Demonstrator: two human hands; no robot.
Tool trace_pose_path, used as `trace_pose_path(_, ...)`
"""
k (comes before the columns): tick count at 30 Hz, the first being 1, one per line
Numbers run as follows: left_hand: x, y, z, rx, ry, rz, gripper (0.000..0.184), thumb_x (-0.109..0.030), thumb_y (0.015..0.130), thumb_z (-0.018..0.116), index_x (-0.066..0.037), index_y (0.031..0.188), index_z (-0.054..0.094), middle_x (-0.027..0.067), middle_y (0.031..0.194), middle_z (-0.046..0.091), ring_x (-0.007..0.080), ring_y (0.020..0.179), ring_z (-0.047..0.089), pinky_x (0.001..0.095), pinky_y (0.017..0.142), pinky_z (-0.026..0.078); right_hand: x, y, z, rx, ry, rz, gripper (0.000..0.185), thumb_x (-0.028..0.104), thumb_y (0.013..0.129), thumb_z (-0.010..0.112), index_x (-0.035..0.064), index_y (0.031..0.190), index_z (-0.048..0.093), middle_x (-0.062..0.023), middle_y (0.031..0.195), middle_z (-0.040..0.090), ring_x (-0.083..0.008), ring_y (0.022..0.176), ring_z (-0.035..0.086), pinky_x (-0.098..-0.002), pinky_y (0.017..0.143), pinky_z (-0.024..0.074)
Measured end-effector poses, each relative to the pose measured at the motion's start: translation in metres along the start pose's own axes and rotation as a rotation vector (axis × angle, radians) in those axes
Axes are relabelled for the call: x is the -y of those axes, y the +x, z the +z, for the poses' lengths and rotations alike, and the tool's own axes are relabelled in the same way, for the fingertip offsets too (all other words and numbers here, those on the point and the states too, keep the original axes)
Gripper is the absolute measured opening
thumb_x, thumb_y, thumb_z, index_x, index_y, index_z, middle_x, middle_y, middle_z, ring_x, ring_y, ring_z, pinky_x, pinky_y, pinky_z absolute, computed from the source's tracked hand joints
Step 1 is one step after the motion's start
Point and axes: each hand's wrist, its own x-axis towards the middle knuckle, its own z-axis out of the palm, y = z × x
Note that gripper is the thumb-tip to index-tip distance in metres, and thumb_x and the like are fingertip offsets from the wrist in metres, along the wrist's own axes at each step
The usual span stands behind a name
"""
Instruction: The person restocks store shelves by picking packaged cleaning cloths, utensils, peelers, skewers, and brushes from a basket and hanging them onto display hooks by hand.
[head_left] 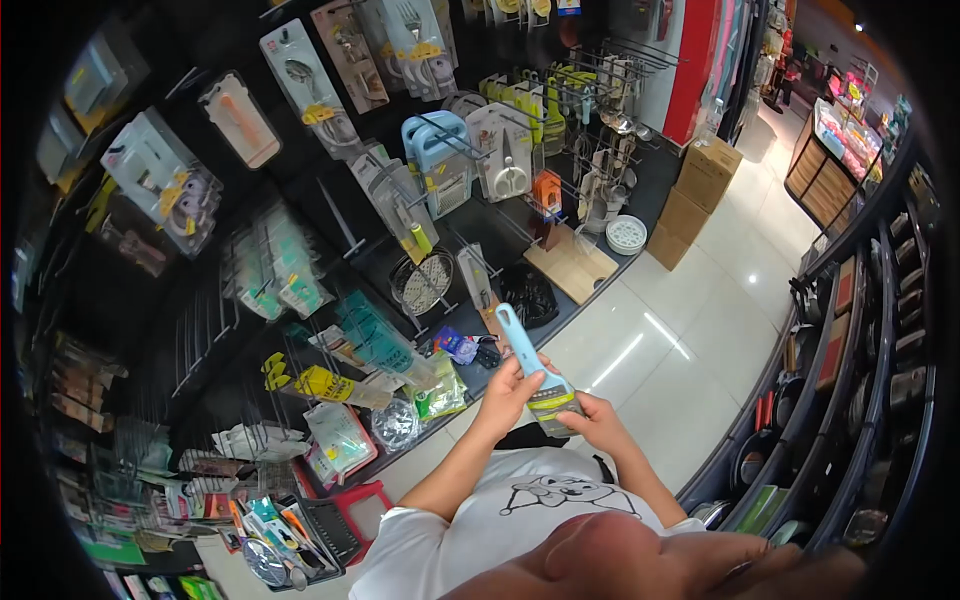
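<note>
A light blue handled utensil [524, 342] with a green and grey card at its lower end is held in front of the white shirt. My left hand [508, 393] is closed round its middle, with the thumb on the blue part. My right hand [592, 418] grips the lower edge of the card. The blue handle, with a hole at its tip, points up and away from me.
Hooks with packaged utensils, such as a blue grater [437, 150], fill the dark wall at left. A wooden board [570, 262], white bowls [626, 234] and cardboard boxes [690, 200] stand ahead. Pans line the shelves [800, 400] at right. A basket of tools [325, 535] sits lower left.
</note>
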Motion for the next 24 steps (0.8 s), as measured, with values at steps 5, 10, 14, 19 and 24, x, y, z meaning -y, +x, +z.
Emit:
trace_pose_path(5,0.0,0.106,0.015,0.089,-0.08,-0.021,0.022,-0.008,0.095,0.053,-0.002,0.116,0.051,0.0098,0.106,0.064,0.0171,0.101,0.061,0.0323,0.092,0.047,0.04,0.069,-0.062,-0.04,0.013,0.024,0.026,0.015,0.087,0.069,-0.0004,0.107,0.062,-0.0013,0.092,0.064,-0.0071,0.082,0.057,-0.0237,0.072,0.0487)
trace_pose_path(10,-0.011,0.173,0.023,0.093,-0.05,0.025,0.02,-0.009,0.096,0.052,-0.002,0.115,0.051,0.0094,0.105,0.064,0.0166,0.101,0.061,0.0319,0.091,0.047,0.067,0.124,-0.104,-0.046,-0.122,-0.017,0.024,0.016,0.087,0.069,-0.0002,0.104,0.063,-0.0006,0.088,0.065,-0.0069,0.081,0.056,-0.0235,0.073,0.0474)
trace_pose_path(14,-0.014,0.205,0.027,0.088,-0.022,0.028,0.021,-0.012,0.096,0.054,-0.004,0.116,0.051,0.0073,0.103,0.064,0.0158,0.101,0.06,0.0313,0.09,0.047,0.064,0.15,-0.115,-0.034,0.003,-0.033,0.026,0.015,0.088,0.068,-0.0005,0.109,0.062,-0.0012,0.092,0.065,-0.0069,0.082,0.056,-0.0235,0.074,0.0472)
trace_pose_path(19,-0.011,0.228,0.02,-0.032,0.034,-0.017,0.023,-0.013,0.096,0.054,-0.003,0.117,0.052,0.0081,0.106,0.064,0.0154,0.101,0.06,0.0306,0.091,0.047,0.066,0.191,-0.135,0.108,0.104,0.041,0.032,0.014,0.089,0.065,-0.0014,0.117,0.059,-0.0022,0.099,0.064,-0.0073,0.086,0.057,-0.0243,0.076,0.0478)
trace_pose_path(24,-0.019,0.236,0.011,-0.312,0.037,0.114,0.023,-0.013,0.097,0.053,-0.003,0.117,0.054,0.0094,0.106,0.065,0.0167,0.101,0.061,0.0318,0.09,0.049,0.062,0.251,-0.148,0.421,0.066,0.032,0.03,0.015,0.091,0.065,-0.0002,0.116,0.06,-0.0004,0.099,0.064,-0.0069,0.087,0.056,-0.0237,0.077,0.0473)
